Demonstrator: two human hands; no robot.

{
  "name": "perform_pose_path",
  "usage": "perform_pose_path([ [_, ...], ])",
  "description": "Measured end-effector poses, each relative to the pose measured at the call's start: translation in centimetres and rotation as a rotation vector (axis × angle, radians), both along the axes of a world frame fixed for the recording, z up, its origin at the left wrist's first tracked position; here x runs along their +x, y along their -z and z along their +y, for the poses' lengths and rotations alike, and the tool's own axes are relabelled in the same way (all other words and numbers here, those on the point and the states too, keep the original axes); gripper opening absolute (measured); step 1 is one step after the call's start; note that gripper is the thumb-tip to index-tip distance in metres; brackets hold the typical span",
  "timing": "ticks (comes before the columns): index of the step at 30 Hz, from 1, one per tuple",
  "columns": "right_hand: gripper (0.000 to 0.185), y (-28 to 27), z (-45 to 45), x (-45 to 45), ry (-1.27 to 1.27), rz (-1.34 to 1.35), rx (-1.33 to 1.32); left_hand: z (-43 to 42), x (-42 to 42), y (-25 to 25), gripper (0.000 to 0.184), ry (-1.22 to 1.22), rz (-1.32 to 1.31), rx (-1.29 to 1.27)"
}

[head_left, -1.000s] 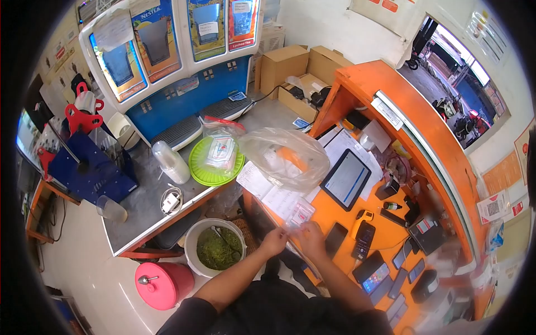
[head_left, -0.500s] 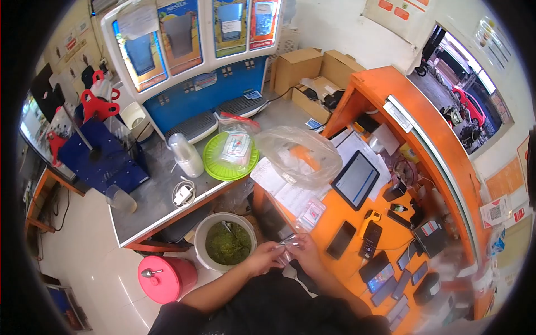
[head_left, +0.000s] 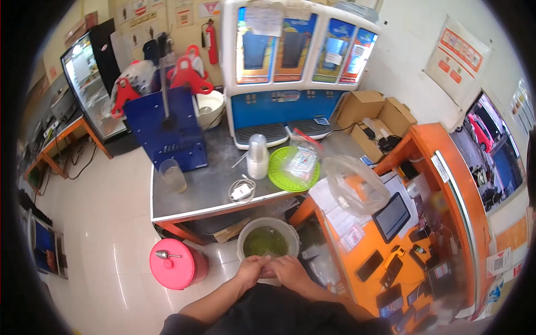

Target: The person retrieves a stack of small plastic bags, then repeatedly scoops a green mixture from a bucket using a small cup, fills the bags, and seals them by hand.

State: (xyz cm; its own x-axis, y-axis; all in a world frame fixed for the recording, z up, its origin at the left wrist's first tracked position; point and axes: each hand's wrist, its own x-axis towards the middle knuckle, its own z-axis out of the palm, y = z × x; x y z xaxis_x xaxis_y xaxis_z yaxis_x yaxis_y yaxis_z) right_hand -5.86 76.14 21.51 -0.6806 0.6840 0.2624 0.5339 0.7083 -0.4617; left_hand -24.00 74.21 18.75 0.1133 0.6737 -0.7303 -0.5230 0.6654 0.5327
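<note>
- At near centre, your left hand and right hand are meeting; I cannot tell whether they're gripping anything.
- Just beyond them, a white bucket is holding green contents.

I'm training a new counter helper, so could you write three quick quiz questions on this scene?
1. True or false: the round pink lidded bucket stands on the floor.
2. Which is nearest the bare left hand and bare right hand? A) lime-green round tray; B) white round tub; C) red cylindrical fire extinguisher.
3. Fill in: a flat black rectangular phone lies on the ____ counter.

Key: 1 true; 2 B; 3 orange.
</note>
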Motion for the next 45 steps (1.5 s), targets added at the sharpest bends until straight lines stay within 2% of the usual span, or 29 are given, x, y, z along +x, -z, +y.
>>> perform_pose_path([
  [3, 0.019, 1.4, -0.9, -1.9, 0.044, -0.038, -0.079, -1.7, -2.5, -0.4, 0.018, 0.071, -0.045, 0.106],
  [4, 0.016, 1.5, -1.5, -2.5, 0.128, 0.065, -0.217, -2.3, -3.2, -0.1, 0.018, 0.064, -0.048, 0.093],
  [6, 0.01, 1.4, -2.8, -3.7, 0.293, 0.24, -0.473, -3.3, -4.4, 0.6, 0.026, 0.177, -0.032, 0.248],
  [7, 0.01, 1.7, -3.3, -4.2, 0.298, 0.237, -0.484, -3.7, -5.0, 1.1, 0.026, 0.18, -0.036, 0.236],
  [9, 0.012, 2.5, -4.4, -4.9, 0.407, 0.3, -0.656, -4.3, -5.7, 1.9, 0.03, 0.315, 0.075, 0.288],
  [10, 0.012, 2.9, -4.8, -5.1, 0.414, 0.296, -0.662, -4.4, -6.1, 2.2, 0.03, 0.32, 0.069, 0.281],
  [12, 0.016, 4.0, -5.8, -5.4, 0.431, 0.327, -0.662, -4.6, -6.8, 2.6, 0.029, 0.496, 0.22, 0.346],
  [13, 0.016, 4.5, -6.2, -5.6, 0.437, 0.326, -0.663, -4.7, -6.9, 2.7, 0.029, 0.501, 0.216, 0.344],
  [15, 0.018, 4.7, -6.7, -6.1, 0.542, 0.408, -0.884, -4.9, -7.0, 2.5, 0.026, 0.475, 0.187, 0.339],
  [16, 0.018, 4.2, -6.7, -6.2, 0.546, 0.407, -0.881, -5.0, -7.1, 2.8, 0.026, 0.478, 0.184, 0.342],
  [18, 0.018, 2.8, -6.6, -6.6, 0.573, 0.395, -1.039, -5.1, -7.4, 3.2, 0.027, 0.368, 0.019, 0.269],
  [19, 0.018, 2.0, -6.3, -6.7, 0.57, 0.395, -1.033, -5.1, -7.8, 3.1, 0.027, 0.366, 0.02, 0.275],
  [21, 0.017, 0.8, -5.6, -6.5, 0.492, 0.541, -1.44, -5.0, -8.8, 2.6, 0.022, 0.445, 0.032, 0.334],
  [22, 0.017, 0.9, -5.5, -6.4, 0.478, 0.53, -1.441, -4.7, -9.4, 1.4, 0.022, 0.429, 0.037, 0.335],
  [24, 0.019, 1.4, -5.2, -6.6, 0.291, 0.411, -1.358, -4.4, -10.6, -0.5, 0.019, 0.845, 0.666, 0.822],
  [25, 0.019, 1.1, -5.0, -6.8, 0.258, 0.387, -1.369, -4.9, -10.7, -0.5, 0.019, 0.813, 0.68, 0.802],
  [27, 0.021, 0.1, -4.7, -7.5, -0.028, -0.023, -0.812, -5.5, -10.2, -0.6, 0.019, 0.833, 0.768, 0.981],
  [29, 0.017, 0.1, -4.6, -8.5, -0.151, -0.079, -0.726, -6.1, -10.5, -1.9, 0.024, 0.775, 0.755, 0.868],
  [30, 0.015, 0.4, -4.7, -8.9, -0.09, -0.071, -0.643, -6.0, -10.5, -2.2, 0.024, 0.725, 0.787, 0.845],
  [31, 0.014, 0.5, -4.6, -9.3, -0.028, -0.062, -0.559, -5.8, -10.5, -2.6, 0.03, 0.785, 0.865, 0.682],
  [32, 0.014, 0.5, -4.4, -9.7, -0.082, -0.073, -0.551, -5.8, -10.7, -2.7, 0.037, 0.843, 0.926, 0.513],
  [33, 0.013, 0.6, -4.2, -10.1, 0.013, -0.078, -0.452, -6.0, -10.7, -2.1, 0.037, 0.796, 0.94, 0.49],
  [34, 0.013, 0.3, -4.1, -10.7, 0.113, -0.078, -0.353, -6.4, -10.5, -1.4, 0.038, 0.8, 0.913, 0.478],
  [35, 0.013, -0.1, -3.9, -11.5, 0.077, -0.081, -0.345, -6.6, -10.7, -0.7, 0.04, 0.812, 0.888, 0.473],
  [38, 0.017, -2.4, -3.5, -13.0, 0.071, -0.181, -0.36, -7.2, -12.7, -2.7, 0.037, 0.724, 0.887, 0.488],
  [40, 0.021, -4.1, -3.0, -13.9, 0.067, -0.17, -0.659, -7.6, -13.5, -2.9, 0.037, 0.697, 0.84, 0.485],
  [42, 0.022, -4.3, -2.8, -15.0, 0.102, -0.23, -0.601, -8.3, -13.7, -2.5, 0.031, 0.649, 1.118, 0.564],
  [43, 0.024, -4.3, -2.9, -15.5, 0.141, -0.288, -0.548, -8.3, -13.5, -2.1, 0.031, 0.649, 1.119, 0.566],
  [45, 0.024, -4.6, -3.3, -16.8, 0.185, -0.304, -0.491, -7.9, -13.4, -2.0, 0.039, 0.396, 1.297, 0.623],
])
